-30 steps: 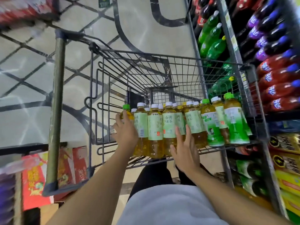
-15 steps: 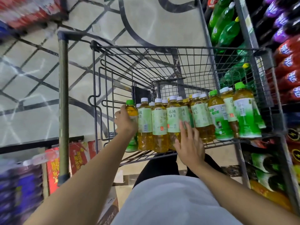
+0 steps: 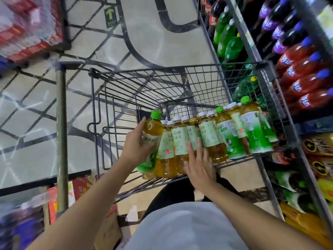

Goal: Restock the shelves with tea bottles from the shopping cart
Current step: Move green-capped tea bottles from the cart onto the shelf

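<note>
Left hand (image 3: 137, 147) curls round the shoulder and label of a green-capped bottle (image 3: 152, 139) at the left end of the row in the cart (image 3: 180, 73), its thumb across the front. Right hand (image 3: 200, 166) lies flat and spread, fingers straight against the labels of the white-capped bottles (image 3: 180, 141) in the middle of the row, holding nothing. The gripped bottle stands with its cap up and leaning slightly left, its long axis close to upright, and its cap sits higher than its neighbours' caps; whether its base is off the cart floor cannot be told.

More tea bottles (image 3: 250, 127), green and white caps mixed, stand packed cap-up along the near end of the wire cart, touching one another. Shelves (image 3: 239, 24) of green, purple and red soft drinks run just beside the cart on the right.

Full of tea, each bottle is probably moderately heavy for one hand, with thin plastic walls that give under a squeeze and a smooth film label that may slip. The firmer shoulder above the label looks the safest hold, and lifting straight up should avoid toppling the rest.
</note>
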`<state>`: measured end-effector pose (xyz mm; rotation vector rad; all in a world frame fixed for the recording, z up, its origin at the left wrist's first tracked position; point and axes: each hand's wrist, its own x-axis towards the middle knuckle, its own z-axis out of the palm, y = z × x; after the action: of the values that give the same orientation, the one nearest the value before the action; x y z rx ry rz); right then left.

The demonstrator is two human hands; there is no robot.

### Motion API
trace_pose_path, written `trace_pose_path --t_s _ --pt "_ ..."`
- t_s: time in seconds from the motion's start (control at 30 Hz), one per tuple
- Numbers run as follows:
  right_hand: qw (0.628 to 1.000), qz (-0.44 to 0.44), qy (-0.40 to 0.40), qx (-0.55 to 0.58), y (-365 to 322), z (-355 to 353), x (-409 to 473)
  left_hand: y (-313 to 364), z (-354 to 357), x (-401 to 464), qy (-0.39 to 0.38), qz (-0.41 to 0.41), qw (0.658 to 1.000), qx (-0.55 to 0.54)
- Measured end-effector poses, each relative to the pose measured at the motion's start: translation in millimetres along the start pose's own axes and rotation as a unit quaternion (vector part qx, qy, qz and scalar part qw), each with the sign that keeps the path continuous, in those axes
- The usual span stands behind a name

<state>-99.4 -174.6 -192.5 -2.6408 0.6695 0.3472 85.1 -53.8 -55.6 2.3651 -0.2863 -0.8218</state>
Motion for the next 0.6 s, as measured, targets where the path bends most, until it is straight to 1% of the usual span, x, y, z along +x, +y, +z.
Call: trace_pose_path --t_s 0.13,0.2,0.23,0.3,0.37,0.47,0.53,0.6 --pt "0.999 0.007 -0.008 0.043 -1 -9 0 14 19 -2 -0.073 -0.015 0.994 -0.075" --pt "0.994 0.036 -0.007 0.106 1 -20 1 17 35 -3 -0.106 -0.030 0.986 -0.125" --pt "0.988 0.056 0.001 0.141 5 -28 2 19 43 -4 -0.111 -0.037 0.981 -0.152" --pt "0.980 0.088 0.012 0.180 22 -46 6 21 59 2 -0.096 -0.052 0.977 -0.181" --pt "0.977 0.091 0.018 0.192 47 -60 9 25 74 9 -0.086 -0.057 0.976 -0.190" --pt "0.972 0.099 0.040 0.211 84 -75 19 32 92 16 -0.092 -0.065 0.974 -0.195" --pt "0.970 0.127 0.042 0.205 105 -81 35 30 101 19 -0.072 -0.063 0.977 -0.193" --pt "0.971 0.147 0.027 0.188 119 -85 50 30 107 18 -0.055 -0.069 0.979 -0.184"
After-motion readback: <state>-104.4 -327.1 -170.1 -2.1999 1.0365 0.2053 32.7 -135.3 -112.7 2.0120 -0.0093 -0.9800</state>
